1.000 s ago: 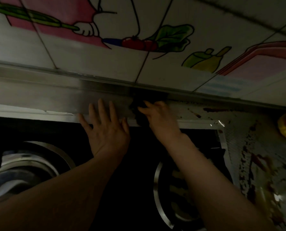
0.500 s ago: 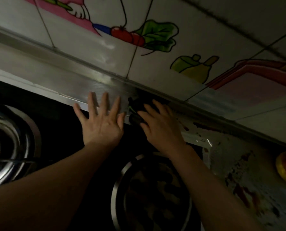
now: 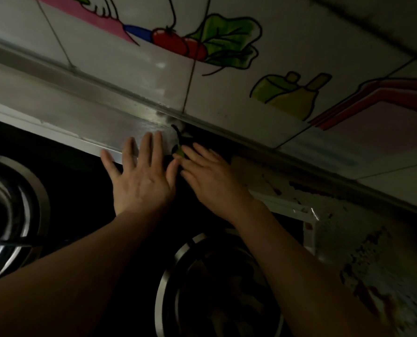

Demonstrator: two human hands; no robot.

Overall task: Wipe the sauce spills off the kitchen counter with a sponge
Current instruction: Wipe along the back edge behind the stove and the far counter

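Nearest the camera, two bare forearms are seen reaching forward over a dark stove top (image 3: 85,166), where the shiny ring of one burner (image 3: 168,288) is crossed by the right forearm and another ring (image 3: 29,210) is cut off at the left edge. To the right of the stove, the counter (image 3: 377,251) is streaked and blotched with dark reddish sauce spills (image 3: 358,254). Further on, the left hand (image 3: 143,177) is laid flat with its fingers spread wide, the fingertips resting on the steel ledge (image 3: 81,122) behind the stove; nothing is held in it. Just beside it, the right hand (image 3: 212,176) is pressed palm down on a dark sponge (image 3: 181,144), of which only a dark edge and a greenish patch are shown past the fingertips, at the back of the ledge; how far the fingers are curled around it cannot be told. Beyond, the wall tiles (image 3: 263,110) are painted with cartoon vegetables
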